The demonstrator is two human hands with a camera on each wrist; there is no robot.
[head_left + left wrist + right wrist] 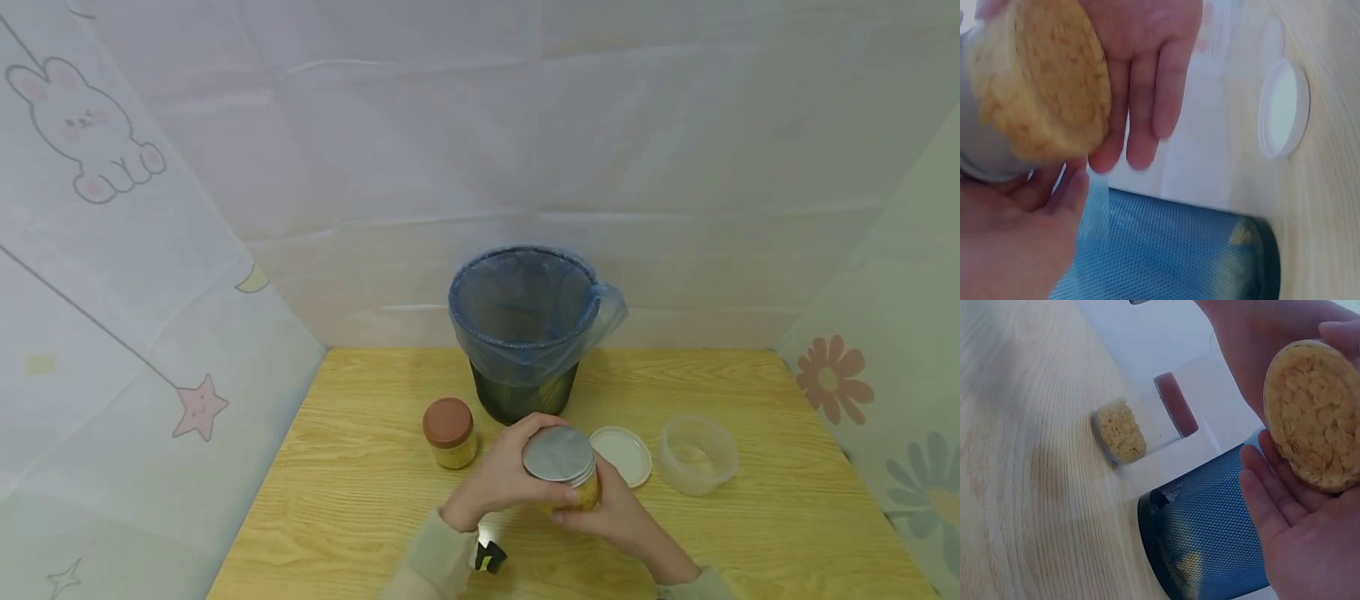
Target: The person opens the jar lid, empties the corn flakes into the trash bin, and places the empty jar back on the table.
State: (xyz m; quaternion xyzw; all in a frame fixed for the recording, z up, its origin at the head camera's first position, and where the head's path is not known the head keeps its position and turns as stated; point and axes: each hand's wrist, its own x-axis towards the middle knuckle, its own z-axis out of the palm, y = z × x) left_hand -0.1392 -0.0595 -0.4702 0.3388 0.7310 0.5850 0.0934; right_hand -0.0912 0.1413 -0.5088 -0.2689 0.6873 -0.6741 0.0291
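Note:
Both hands hold a clear jar point(587, 495) of yellowish flakes above the table; its flake-packed base shows in the right wrist view. A silver lid point(558, 454) tops the jar, tilted toward the head camera. My left hand point(504, 477) grips it from the left near the lid, thumb across the front. From the right, my right hand point(617, 510) holds the lower part, with its fingers point(1272, 497) along the jar's side. Left of the hands stands a second jar point(452, 454) of flakes with a brown lid point(447, 422).
Behind the hands stands a dark mesh bin point(517, 402) lined with a blue plastic bag point(611, 312). On the right lie a white round lid point(622, 456) and a clear round tub point(699, 467). A small black-and-yellow item point(490, 557) shows beside the left sleeve.

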